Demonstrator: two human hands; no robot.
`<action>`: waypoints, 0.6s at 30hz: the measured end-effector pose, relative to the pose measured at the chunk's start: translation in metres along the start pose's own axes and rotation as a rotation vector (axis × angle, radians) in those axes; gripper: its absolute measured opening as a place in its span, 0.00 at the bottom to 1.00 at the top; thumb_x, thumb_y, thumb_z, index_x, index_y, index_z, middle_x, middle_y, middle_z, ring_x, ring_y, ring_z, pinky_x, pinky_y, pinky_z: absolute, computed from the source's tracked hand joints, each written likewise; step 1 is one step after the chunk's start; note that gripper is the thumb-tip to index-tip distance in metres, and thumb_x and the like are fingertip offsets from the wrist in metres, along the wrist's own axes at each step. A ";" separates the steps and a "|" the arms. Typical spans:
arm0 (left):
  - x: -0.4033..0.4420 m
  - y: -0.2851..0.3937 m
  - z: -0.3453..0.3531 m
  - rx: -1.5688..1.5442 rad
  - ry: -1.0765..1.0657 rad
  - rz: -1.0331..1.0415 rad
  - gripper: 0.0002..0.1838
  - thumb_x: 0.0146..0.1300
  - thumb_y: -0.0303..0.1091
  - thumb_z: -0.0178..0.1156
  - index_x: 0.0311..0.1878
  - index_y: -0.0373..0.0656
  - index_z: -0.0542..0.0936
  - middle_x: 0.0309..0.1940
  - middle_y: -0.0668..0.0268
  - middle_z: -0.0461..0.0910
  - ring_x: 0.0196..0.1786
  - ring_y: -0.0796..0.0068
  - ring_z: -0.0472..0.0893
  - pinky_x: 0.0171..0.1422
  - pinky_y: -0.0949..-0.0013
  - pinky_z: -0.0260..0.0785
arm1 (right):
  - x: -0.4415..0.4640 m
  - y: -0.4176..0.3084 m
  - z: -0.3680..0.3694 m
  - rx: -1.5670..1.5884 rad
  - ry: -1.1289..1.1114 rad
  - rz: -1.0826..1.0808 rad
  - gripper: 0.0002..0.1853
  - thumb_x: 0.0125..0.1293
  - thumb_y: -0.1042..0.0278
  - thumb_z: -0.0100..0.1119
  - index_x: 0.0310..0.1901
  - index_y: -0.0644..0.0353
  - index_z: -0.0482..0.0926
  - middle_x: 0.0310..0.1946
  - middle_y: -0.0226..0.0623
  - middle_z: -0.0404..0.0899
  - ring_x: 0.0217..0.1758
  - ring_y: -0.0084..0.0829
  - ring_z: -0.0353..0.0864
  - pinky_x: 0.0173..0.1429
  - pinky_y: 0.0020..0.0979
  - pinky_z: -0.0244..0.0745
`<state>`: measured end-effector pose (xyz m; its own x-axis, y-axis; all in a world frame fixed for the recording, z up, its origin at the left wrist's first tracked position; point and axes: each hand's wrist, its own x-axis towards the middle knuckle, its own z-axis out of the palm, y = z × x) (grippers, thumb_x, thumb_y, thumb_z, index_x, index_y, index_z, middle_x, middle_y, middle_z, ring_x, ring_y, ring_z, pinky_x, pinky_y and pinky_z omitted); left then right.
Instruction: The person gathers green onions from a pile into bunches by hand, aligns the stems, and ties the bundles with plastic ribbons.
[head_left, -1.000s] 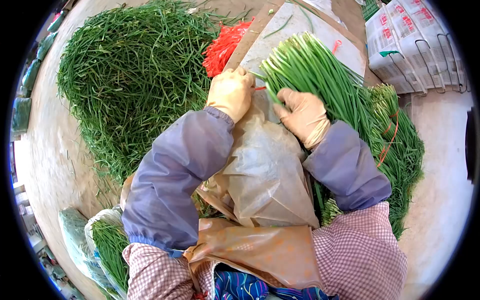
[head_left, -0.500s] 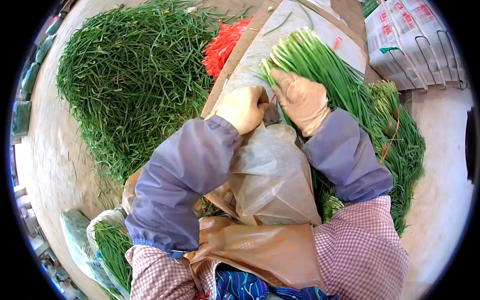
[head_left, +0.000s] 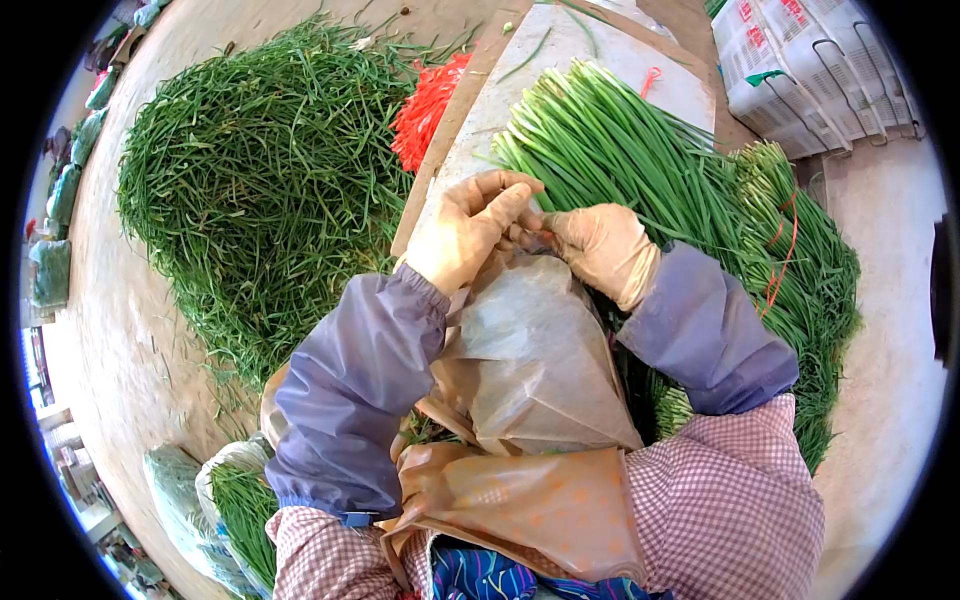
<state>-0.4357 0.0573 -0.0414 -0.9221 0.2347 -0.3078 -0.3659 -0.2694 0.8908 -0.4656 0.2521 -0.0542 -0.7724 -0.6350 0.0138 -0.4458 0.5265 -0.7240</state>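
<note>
My left hand (head_left: 468, 232), in a pale glove, has its fingers bent together above the top of a translucent plastic sheet or bag (head_left: 540, 345). Close beside it, my right hand (head_left: 608, 250), also gloved, is pinched with its fingertips almost meeting the left ones. Something small lies between the fingertips, too hidden to name. Just beyond the right hand, a loose row of garlic chives (head_left: 610, 130) lies on a white board (head_left: 470, 140), pale stem ends toward the upper left. Right of it are chive bundles (head_left: 790, 240) bound with red ties.
A large heap of loose green leaves (head_left: 270, 170) covers the floor at left. Red strips (head_left: 428, 112) lie by the board's edge. White crates (head_left: 815, 80) stand at upper right. Bagged chives (head_left: 243, 500) sit at lower left. A brown apron (head_left: 520, 505) covers my lap.
My right hand has moved down off the chives' stem ends to the left hand's fingertips. My left hand has turned, its fingers now pointing right. The view has shifted slightly.
</note>
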 end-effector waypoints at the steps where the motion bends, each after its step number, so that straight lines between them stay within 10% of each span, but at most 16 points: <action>1: 0.000 0.000 0.001 0.011 0.038 0.007 0.11 0.72 0.37 0.55 0.49 0.40 0.80 0.32 0.70 0.81 0.34 0.83 0.79 0.41 0.78 0.72 | -0.004 0.001 -0.001 -0.024 0.008 -0.007 0.07 0.62 0.65 0.56 0.37 0.55 0.83 0.30 0.46 0.82 0.34 0.47 0.82 0.38 0.39 0.78; 7: 0.022 0.000 0.007 0.298 -0.038 -0.008 0.13 0.68 0.32 0.57 0.53 0.37 0.80 0.39 0.66 0.83 0.42 0.78 0.79 0.48 0.74 0.72 | -0.010 -0.008 -0.012 -0.072 -0.132 0.058 0.10 0.65 0.63 0.54 0.38 0.57 0.82 0.29 0.48 0.81 0.34 0.50 0.81 0.38 0.43 0.76; 10: 0.042 -0.011 0.002 0.395 -0.061 0.060 0.14 0.68 0.30 0.58 0.53 0.35 0.79 0.44 0.63 0.83 0.45 0.77 0.79 0.51 0.75 0.71 | -0.020 -0.013 -0.016 -0.145 -0.137 0.013 0.05 0.64 0.72 0.60 0.34 0.63 0.82 0.21 0.45 0.78 0.23 0.36 0.78 0.30 0.32 0.73; 13: 0.052 -0.022 0.001 0.465 -0.045 0.196 0.14 0.65 0.31 0.59 0.51 0.35 0.80 0.40 0.61 0.85 0.38 0.76 0.82 0.47 0.72 0.74 | -0.029 -0.015 -0.031 -0.167 -0.107 0.030 0.14 0.69 0.57 0.53 0.36 0.59 0.82 0.29 0.48 0.81 0.34 0.50 0.81 0.40 0.44 0.76; 18: 0.034 -0.004 0.016 0.607 -0.044 0.093 0.13 0.67 0.31 0.59 0.52 0.38 0.81 0.38 0.64 0.84 0.38 0.80 0.80 0.46 0.75 0.72 | -0.026 -0.019 -0.039 -0.123 0.334 -0.016 0.13 0.71 0.59 0.52 0.38 0.59 0.81 0.29 0.43 0.81 0.32 0.45 0.82 0.37 0.39 0.77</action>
<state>-0.4633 0.0810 -0.0498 -0.9359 0.2772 -0.2173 -0.1354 0.2865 0.9485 -0.4544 0.2811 -0.0139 -0.8610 -0.4345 0.2644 -0.4948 0.5951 -0.6333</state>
